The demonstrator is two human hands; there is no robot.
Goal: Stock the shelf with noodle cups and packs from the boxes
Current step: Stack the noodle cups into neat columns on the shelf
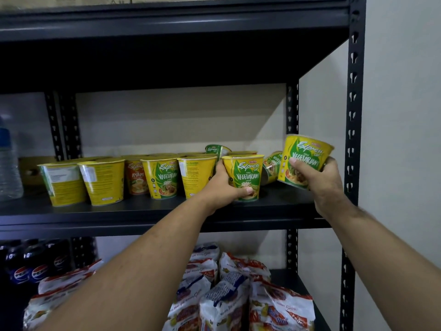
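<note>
Several yellow noodle cups (162,177) stand in rows on the middle black shelf (143,211). My left hand (222,185) grips an upright yellow Vegetarian cup (244,175) that rests on the shelf at the right end of the front row. My right hand (322,180) holds another Vegetarian cup (304,158) tilted in the air above the shelf's right end. Behind these, a cup (272,166) lies on its side and another (216,150) sits tilted on top of the back row. Noodle packs (238,290) are piled on the shelf below.
A clear water bottle (8,163) stands at the shelf's far left, with a cardboard box (35,168) behind the cups. Dark cola bottles (33,263) stand on the lower shelf at left. The black upright post (353,115) and a white wall bound the right side.
</note>
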